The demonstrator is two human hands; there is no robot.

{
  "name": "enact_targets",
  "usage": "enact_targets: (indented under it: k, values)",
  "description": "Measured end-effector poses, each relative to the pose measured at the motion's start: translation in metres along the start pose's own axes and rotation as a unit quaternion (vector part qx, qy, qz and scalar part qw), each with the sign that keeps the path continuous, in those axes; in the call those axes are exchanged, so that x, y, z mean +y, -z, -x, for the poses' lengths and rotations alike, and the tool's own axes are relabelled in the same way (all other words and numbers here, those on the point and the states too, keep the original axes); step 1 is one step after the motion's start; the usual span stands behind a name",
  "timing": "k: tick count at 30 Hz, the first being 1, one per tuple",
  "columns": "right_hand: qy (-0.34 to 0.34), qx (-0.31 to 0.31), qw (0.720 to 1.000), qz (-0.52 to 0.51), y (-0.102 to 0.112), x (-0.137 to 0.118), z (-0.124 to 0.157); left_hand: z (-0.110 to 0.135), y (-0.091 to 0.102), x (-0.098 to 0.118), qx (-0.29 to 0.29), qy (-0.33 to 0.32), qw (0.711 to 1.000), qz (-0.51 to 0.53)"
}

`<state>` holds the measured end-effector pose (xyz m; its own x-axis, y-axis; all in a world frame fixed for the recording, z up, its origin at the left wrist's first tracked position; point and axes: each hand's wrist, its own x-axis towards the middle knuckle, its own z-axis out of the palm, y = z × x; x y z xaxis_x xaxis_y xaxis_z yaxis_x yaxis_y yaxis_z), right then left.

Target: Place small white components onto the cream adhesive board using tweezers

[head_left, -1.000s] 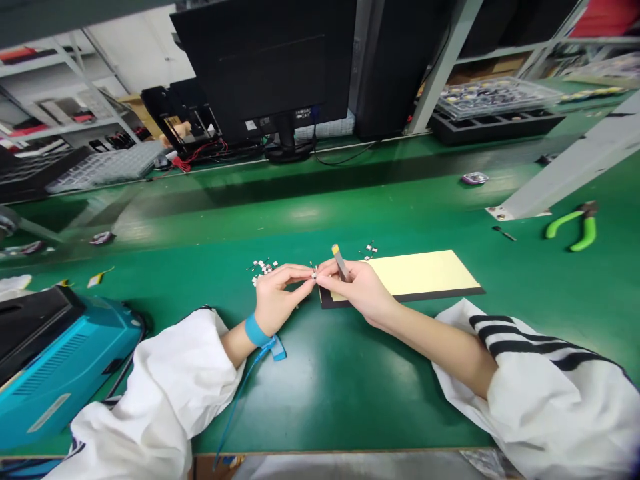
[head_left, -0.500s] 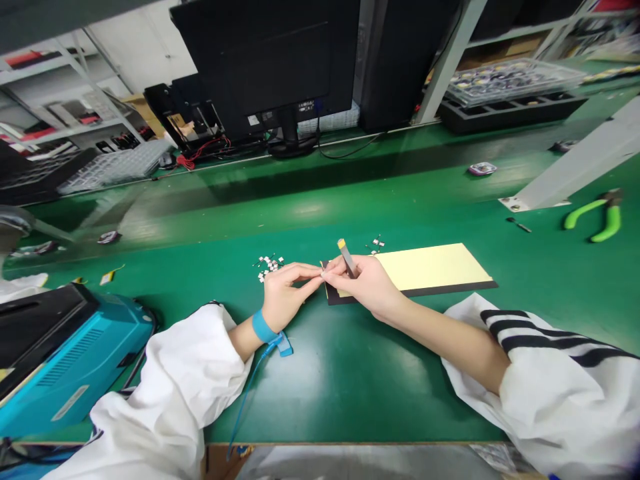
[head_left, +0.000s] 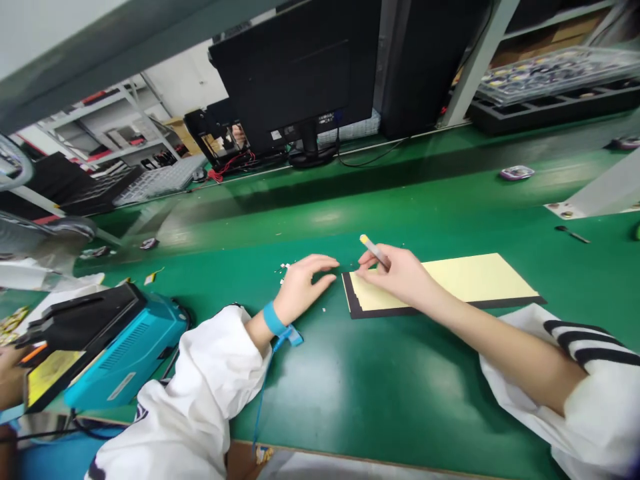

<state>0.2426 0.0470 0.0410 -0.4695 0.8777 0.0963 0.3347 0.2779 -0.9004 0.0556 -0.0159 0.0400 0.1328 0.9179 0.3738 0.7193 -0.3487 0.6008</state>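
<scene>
My left hand [head_left: 303, 287] is open over the green bench, thumb and fingers apart, with nothing visible between them. A blue strap [head_left: 273, 319] with a cord circles that wrist. Small white parts with dark leads [head_left: 285, 267] lie just beyond the hand, partly hidden by it. A tiny white piece [head_left: 324, 309] rests to its right. In my right hand [head_left: 403, 273] is a slim grey tool with a yellow end [head_left: 373, 249], tilted up to the left; its working tip is hidden. That hand is over the left part of a yellow sheet [head_left: 475, 277] on a dark board [head_left: 356, 307].
A teal machine [head_left: 133, 353] stands at left, with another person's hand [head_left: 10, 367] at the frame edge. Behind are a black monitor [head_left: 300, 73] and clear trays [head_left: 555, 70] in a dark rack. A white post foot [head_left: 567, 210] and small brush-like tool [head_left: 573, 233] sit at right.
My hands, together at the board's left end before, have come apart. The left has opened; the right has moved over the yellow sheet with the slim tool. The view has shifted.
</scene>
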Motion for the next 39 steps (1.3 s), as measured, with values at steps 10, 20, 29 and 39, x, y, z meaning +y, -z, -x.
enact_targets:
  k: [10, 20, 29, 39]
  values:
    - [-0.048, 0.007, 0.966, 0.254, 0.036, 0.018, -0.026, -0.016, 0.066, -0.053, -0.203, 0.061, 0.957, -0.198]
    - [0.087, -0.176, 0.921, 0.337, -0.005, -0.003, 0.010, -0.015, 0.061, -0.054, -0.049, 0.068, 0.993, -0.081]
    - [0.091, -0.232, 0.880, 0.404, -0.016, -0.010, 0.022, -0.012, 0.027, -0.039, -0.012, 0.051, 0.997, 0.048]
    - [0.047, -0.212, 0.926, 0.309, -0.011, -0.012, 0.018, -0.004, 0.012, -0.035, -0.137, -0.049, 0.977, -0.157]
